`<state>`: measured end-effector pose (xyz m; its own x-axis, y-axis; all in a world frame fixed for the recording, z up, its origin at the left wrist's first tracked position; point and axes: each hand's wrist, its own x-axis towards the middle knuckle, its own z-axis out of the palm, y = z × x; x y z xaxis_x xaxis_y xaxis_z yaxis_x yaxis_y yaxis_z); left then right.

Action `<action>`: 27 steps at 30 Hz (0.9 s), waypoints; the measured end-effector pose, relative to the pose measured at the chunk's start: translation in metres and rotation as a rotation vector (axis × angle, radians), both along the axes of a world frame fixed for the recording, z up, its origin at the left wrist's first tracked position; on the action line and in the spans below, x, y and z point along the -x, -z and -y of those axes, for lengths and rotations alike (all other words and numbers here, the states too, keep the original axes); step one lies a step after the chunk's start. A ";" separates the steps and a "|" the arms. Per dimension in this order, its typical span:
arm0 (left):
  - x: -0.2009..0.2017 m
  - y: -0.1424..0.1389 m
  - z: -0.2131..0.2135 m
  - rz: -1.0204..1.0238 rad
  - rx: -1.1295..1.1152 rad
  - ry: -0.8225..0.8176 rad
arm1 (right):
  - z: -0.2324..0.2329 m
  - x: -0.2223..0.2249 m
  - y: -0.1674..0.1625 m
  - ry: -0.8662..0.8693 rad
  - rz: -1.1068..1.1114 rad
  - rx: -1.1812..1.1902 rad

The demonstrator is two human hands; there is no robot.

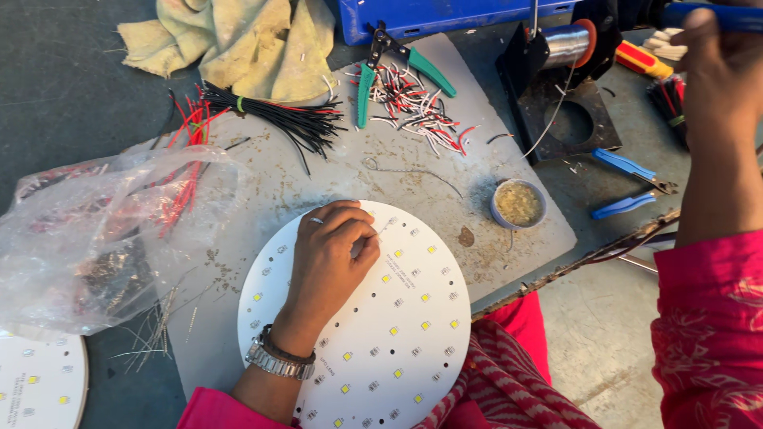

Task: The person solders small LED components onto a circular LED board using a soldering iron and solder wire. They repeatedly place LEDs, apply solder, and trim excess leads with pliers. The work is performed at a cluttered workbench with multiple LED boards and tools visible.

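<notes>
My left hand rests on the round white LED board, which lies flat on the grey work slab right in front of me, its near edge reaching over my lap; the fingers are curled together and pinch what looks like a thin wire end against the board's upper part. My right hand is raised at the far right, closed around a blue-handled tool, beside the solder spool on its black stand. I judge the board to be light, thin and stiff, a plate that slides easily on the slab, so pressing down with the palm holds it well; I would lift it by the bare rim, never across the small yellow LED chips, which look fragile. The wire is fine and springy, best gripped close to its tip. A small flux tin sits just beyond the board, with green-handled cutters and cut wire scraps further back
</notes>
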<state>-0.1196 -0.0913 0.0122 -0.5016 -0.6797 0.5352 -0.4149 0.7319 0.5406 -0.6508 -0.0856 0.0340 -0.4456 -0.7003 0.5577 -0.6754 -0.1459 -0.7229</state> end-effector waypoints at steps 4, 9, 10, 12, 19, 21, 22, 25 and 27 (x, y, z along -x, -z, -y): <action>-0.001 0.001 -0.001 0.006 0.020 -0.007 | 0.006 -0.008 -0.013 -0.028 -0.119 -0.072; -0.004 -0.001 -0.001 -0.006 0.008 0.007 | -0.016 -0.036 -0.032 0.027 -0.044 0.060; -0.005 -0.001 0.000 -0.007 0.008 0.015 | -0.029 -0.048 -0.032 0.035 0.000 0.093; -0.007 0.000 0.001 -0.010 0.018 0.016 | -0.052 -0.073 -0.035 0.004 0.061 0.133; -0.011 0.008 0.004 -0.014 0.008 0.014 | -0.096 -0.183 -0.048 -0.167 0.103 0.152; -0.013 0.008 0.004 -0.025 0.005 0.015 | -0.095 -0.214 -0.051 -0.246 0.090 0.136; -0.014 0.008 0.004 -0.034 0.005 0.017 | -0.092 -0.227 -0.053 -0.281 0.082 0.122; -0.015 0.007 0.004 -0.040 -0.005 0.006 | -0.078 -0.258 -0.053 -0.341 0.044 -0.009; -0.015 0.007 0.006 -0.041 -0.008 0.004 | -0.069 -0.272 -0.051 -0.385 0.055 -0.086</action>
